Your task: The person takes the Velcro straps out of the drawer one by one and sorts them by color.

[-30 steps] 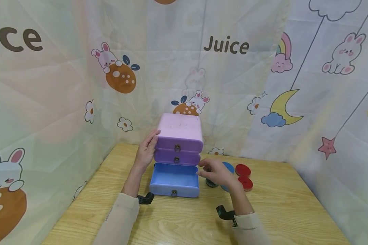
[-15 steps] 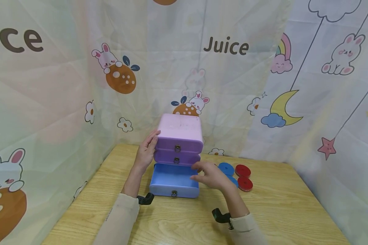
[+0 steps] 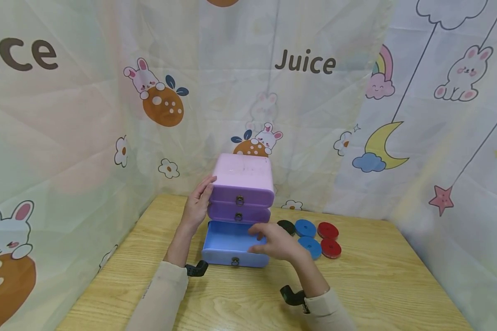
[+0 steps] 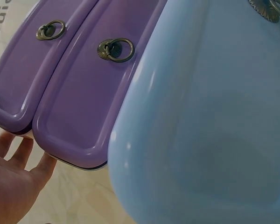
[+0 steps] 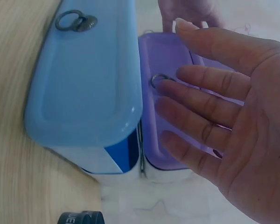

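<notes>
My left hand [image 3: 196,209] rests its fingers against the left side of a small drawer cabinet [image 3: 244,170] with a pink top and two closed purple drawers [image 4: 79,93]. Below these, the light blue drawer [image 3: 215,257] is pulled out. Over its right side hovers my right hand [image 3: 277,241], fingers apart and slightly bent. In the right wrist view its palm shows, holding nothing. The hand covers the drawer's right edge in the head view. Brass ring pulls [image 4: 115,49] sit on the drawer fronts.
Right of the cabinet lie flat round rolls with small centre holes: blue ones [image 3: 305,228], red ones [image 3: 328,231] and a black one [image 3: 286,227]. In the right wrist view, dark rolls [image 3: 286,227] stand near the drawer. A printed cloth [image 3: 215,92] hangs behind the wooden table [image 3: 377,276].
My right hand has moved left and nearer to me, from the drawer's right edge to over its opening. More of the blue and black rolls shows. My left hand stays put.
</notes>
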